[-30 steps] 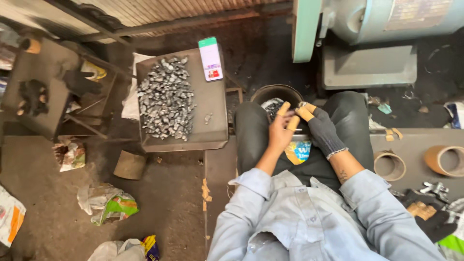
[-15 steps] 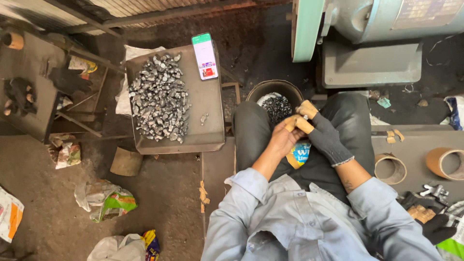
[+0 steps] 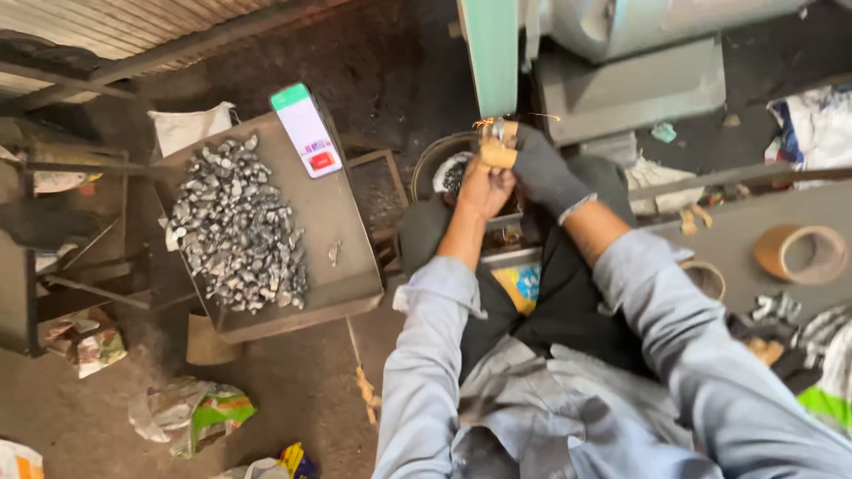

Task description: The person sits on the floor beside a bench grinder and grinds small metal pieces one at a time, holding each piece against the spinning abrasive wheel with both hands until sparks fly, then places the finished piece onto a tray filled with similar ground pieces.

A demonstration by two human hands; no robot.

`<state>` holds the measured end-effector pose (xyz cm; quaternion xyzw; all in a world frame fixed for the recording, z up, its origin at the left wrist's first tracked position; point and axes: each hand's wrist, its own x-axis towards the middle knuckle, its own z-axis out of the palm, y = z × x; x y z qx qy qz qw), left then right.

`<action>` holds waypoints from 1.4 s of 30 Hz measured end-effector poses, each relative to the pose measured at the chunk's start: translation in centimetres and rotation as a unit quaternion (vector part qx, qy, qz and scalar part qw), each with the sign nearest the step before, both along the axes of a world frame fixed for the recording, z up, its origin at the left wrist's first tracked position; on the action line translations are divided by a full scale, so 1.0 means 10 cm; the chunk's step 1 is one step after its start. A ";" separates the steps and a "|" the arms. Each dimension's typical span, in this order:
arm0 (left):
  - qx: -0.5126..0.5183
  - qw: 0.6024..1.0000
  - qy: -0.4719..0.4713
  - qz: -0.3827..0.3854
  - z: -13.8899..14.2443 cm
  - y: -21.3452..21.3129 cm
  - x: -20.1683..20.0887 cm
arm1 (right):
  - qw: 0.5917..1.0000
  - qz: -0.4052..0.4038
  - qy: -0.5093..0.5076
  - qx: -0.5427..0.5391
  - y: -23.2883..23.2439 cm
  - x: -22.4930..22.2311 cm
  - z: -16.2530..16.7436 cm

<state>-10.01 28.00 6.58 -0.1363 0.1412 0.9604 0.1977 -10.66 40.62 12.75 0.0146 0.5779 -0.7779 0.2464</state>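
Two hands meet at upper centre of the frame: the bare left hand and the gloved right hand close together on a small metal piece, mostly hidden, seemingly pressed against the green machine edge. Sparks show there. The tray of grey pieces lies left, well apart.

We stretch both arms forward, our bare left hand and gloved right hand pressed together, fingers closed.
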 end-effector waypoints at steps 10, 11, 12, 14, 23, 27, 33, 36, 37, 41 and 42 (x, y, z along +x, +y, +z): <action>-0.158 0.986 -0.004 -0.062 0.07 -0.19 -0.12 | 0.999 0.019 -0.009 0.042 -0.12 -0.22 0.15; -0.241 0.954 0.125 -0.125 0.16 -0.29 -0.05 | 0.996 0.073 0.052 0.020 0.00 -0.10 0.36; -0.318 0.895 0.251 -0.186 0.26 -0.40 0.02 | 0.966 0.058 0.217 0.127 0.08 0.00 0.54; -0.525 0.779 0.266 -0.215 0.45 -0.56 0.12 | 0.788 0.010 0.523 0.325 0.12 0.14 0.81; -0.756 0.561 0.317 0.114 0.62 -0.01 0.77 | 0.979 -0.070 -0.146 -0.126 0.11 0.43 0.28; -0.564 0.779 0.232 0.141 0.37 0.00 0.37 | 0.940 -0.117 -0.193 -0.256 -0.04 0.18 -0.18; -0.232 0.960 -0.028 0.155 0.05 -0.27 -0.36 | 0.958 0.025 -0.034 -0.284 -0.37 -0.17 -0.25; -0.212 0.960 0.041 0.177 0.03 -0.36 -0.17 | 0.983 0.110 0.134 -0.065 -0.41 -0.14 -0.04; -0.220 0.951 0.125 0.178 0.07 -0.38 -0.05 | 0.975 0.095 0.196 -0.041 -0.35 -0.08 0.04; -0.771 0.606 0.195 0.013 0.33 -0.27 0.29 | 0.989 0.020 -0.027 0.147 -0.02 0.15 0.29; -0.738 0.639 0.218 -0.008 0.39 -0.24 0.30 | 0.986 0.030 -0.015 0.164 0.04 0.16 0.31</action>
